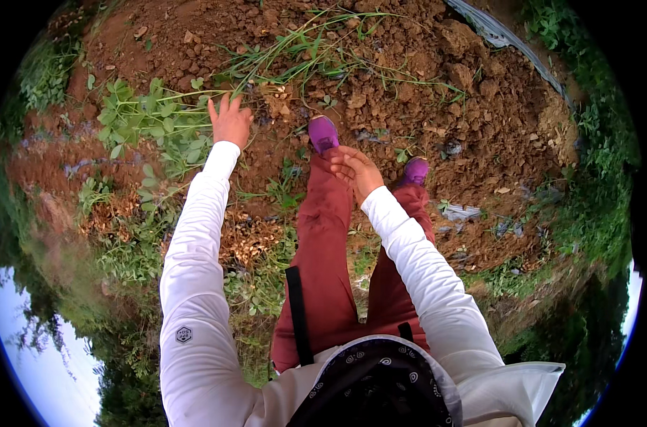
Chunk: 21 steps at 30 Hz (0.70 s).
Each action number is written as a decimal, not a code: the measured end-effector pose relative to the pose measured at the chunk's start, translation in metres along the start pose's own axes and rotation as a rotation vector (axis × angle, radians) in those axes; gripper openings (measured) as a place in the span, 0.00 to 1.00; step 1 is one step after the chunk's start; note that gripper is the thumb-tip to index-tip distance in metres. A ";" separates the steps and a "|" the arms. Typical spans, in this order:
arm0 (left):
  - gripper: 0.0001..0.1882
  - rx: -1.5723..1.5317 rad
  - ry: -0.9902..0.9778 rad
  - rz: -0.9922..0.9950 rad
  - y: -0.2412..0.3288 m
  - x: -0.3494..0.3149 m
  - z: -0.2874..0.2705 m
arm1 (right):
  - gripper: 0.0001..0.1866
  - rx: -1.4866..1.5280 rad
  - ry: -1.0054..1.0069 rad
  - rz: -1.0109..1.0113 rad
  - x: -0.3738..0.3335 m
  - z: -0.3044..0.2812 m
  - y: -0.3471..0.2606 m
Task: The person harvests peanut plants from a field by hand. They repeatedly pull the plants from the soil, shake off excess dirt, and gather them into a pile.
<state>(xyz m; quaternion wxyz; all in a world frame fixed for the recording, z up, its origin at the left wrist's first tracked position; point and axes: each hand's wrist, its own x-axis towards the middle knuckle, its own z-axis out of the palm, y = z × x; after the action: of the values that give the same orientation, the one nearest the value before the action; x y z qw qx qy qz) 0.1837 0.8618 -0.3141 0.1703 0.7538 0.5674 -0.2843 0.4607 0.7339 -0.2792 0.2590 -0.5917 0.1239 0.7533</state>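
My left hand (231, 124) is over the stems of an uprooted leafy plant (153, 117), which looks like a peanut plant. Its fingers are spread and touch or hover just above the stems; I cannot tell which. The green leaves fan out to the left. Pale pods or roots (277, 99) lie on the soil right of the fingertips. My right hand (357, 171) hangs in front of my left shin, just below the purple shoe (323, 134). Its fingers are loosely bent and slightly apart, with nothing visible in them.
Clumpy red-brown soil (423, 92) spreads ahead, with long grass blades (313, 53) lying across it. A pile of pale pods (249, 242) is beside my left leg. Torn plastic film (494, 28) edges the far right; another scrap (460, 212) lies by my right foot.
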 end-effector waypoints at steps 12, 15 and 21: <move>0.09 -1.480 0.168 -0.166 0.146 -0.165 -0.189 | 0.62 -0.426 -0.337 -0.337 -0.063 0.012 -0.012; 0.08 -2.005 0.172 -0.239 0.197 -0.194 -0.248 | 0.47 -0.338 -0.360 -0.363 -0.088 0.003 -0.046; 0.10 -0.389 0.840 0.133 0.215 -0.168 -0.302 | 0.18 -0.109 -0.437 -0.652 -0.135 0.000 -0.144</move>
<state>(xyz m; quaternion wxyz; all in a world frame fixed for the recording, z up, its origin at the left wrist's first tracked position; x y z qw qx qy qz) 0.4265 0.8454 0.0114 0.0819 0.7924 0.5805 0.1687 0.5606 0.8216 -0.1329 0.4730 -0.4386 -0.1687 0.7453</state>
